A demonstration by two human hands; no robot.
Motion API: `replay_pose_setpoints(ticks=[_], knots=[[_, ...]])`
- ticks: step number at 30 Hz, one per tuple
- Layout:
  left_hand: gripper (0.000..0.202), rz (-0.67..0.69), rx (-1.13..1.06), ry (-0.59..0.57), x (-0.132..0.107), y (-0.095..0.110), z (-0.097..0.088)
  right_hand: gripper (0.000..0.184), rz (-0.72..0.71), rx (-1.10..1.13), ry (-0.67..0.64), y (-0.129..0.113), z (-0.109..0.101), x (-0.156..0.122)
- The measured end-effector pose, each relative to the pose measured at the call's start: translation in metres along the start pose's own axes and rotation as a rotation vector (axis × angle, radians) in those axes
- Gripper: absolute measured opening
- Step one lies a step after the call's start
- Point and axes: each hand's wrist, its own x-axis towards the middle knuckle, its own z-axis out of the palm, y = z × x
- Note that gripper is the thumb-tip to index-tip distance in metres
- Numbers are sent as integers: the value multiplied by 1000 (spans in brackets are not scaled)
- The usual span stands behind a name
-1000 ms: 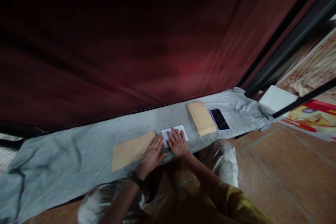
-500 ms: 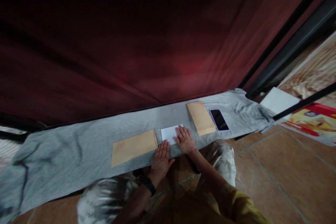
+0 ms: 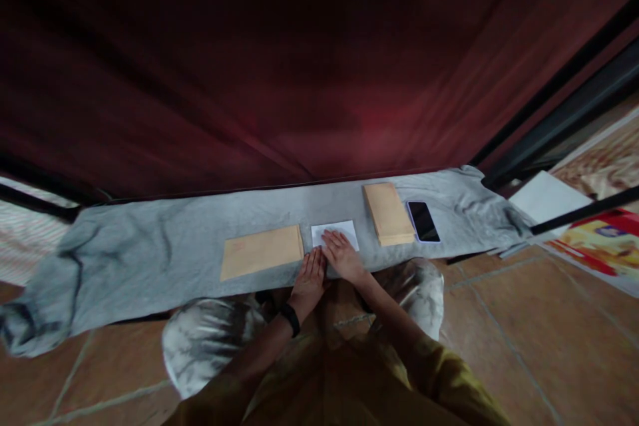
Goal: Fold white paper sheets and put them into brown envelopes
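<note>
A small white sheet of paper (image 3: 349, 233) lies on the grey cloth (image 3: 200, 216) in front of me. My right hand (image 3: 341, 254) rests flat across its lower left part, fingers stretched out. Beside it, my left hand (image 3: 309, 279) lies with straight fingers at the paper's lower left corner, close to the right fingertips. To the left is a flat brown envelope (image 3: 262, 251). A stack of brown envelopes (image 3: 388, 213) sits to the right of the paper.
A phone (image 3: 423, 221) with a pale purple edge lies right of the stack. Behind the cloth hangs a dark red curtain (image 3: 324, 106). Black bars, a white board (image 3: 546, 198) and a red and yellow box (image 3: 606, 243) stand at the right, over a tiled floor (image 3: 504, 319).
My right hand has slid left across the paper, from its right side toward its lower left, nearer my left hand. The whole view has shifted slightly.
</note>
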Motion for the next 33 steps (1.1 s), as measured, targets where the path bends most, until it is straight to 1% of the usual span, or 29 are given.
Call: replay_pose_setpoints(ticks=[2, 5, 8, 12, 17, 22, 24, 26, 28, 30, 32, 33], knots=[[68, 6, -3, -42, 0, 0, 1, 46, -92, 17, -61, -12, 8, 9], [64, -7, 1, -66, 1, 1, 2, 46, -94, -8, -96, -18, 19, 20], [66, -26, 0, -60, 3, 3, 4, 45, -59, -45, -97, -11, 23, 30], [72, -43, 16, -21, 4, 6, 2, 46, -2, -72, -73, 4, 20, 40], [72, -36, 68, 20, 3, 7, 0, 47, 31, -46, -47, 15, 19, 49], [75, -21, 140, 46, 2, 7, -1, 47, 84, 29, 44, 14, 18, 47], [72, 2, 160, 41, 1, 7, -5, 46, 105, 84, 89, 13, 15, 40], [73, 34, 138, 44, -2, 7, -12, 46, 96, 153, 120, 10, 12, 29], [77, 65, 85, 74, -8, 2, -22, 45, 101, 227, 148, 6, 8, 17], [78, 60, 28, 127, -13, -10, -34, 42, 128, 288, 170, -1, 6, 8], [81, -20, -15, 175, -16, -33, -46, 40, 140, 352, 152, -11, 5, 5], [87, -77, -32, 188, -15, -47, -52, 39, 153, 384, 123, -18, 6, 6]])
